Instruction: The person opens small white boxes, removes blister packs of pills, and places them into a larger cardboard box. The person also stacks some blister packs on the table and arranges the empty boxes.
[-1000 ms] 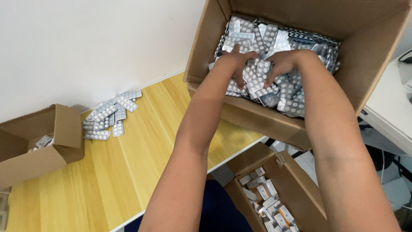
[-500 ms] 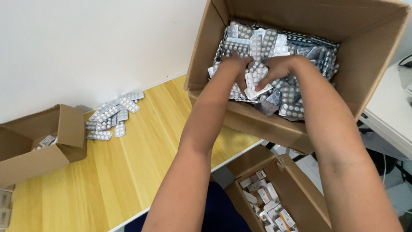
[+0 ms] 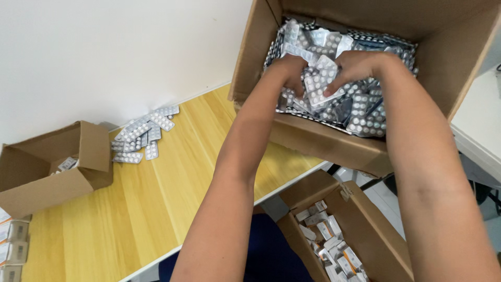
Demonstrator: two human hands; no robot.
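1. Both hands work inside a large cardboard box (image 3: 334,143) at the table's far right corner: the left hand (image 3: 288,72) and right hand (image 3: 355,67) curl around a shared bundle of silver blister packs (image 3: 319,86), fingers pressed onto it.
2. The box remains heaped with loose blister strips (image 3: 365,112); by the look of it, most of the sorting is left.
3. A small pile of strips (image 3: 142,133) lies at the wooden table's (image 3: 130,209) far edge.
4. A small open carton (image 3: 49,167) at the left edge holds a few packs.
5. A floor box (image 3: 365,230) below holds small cartons.
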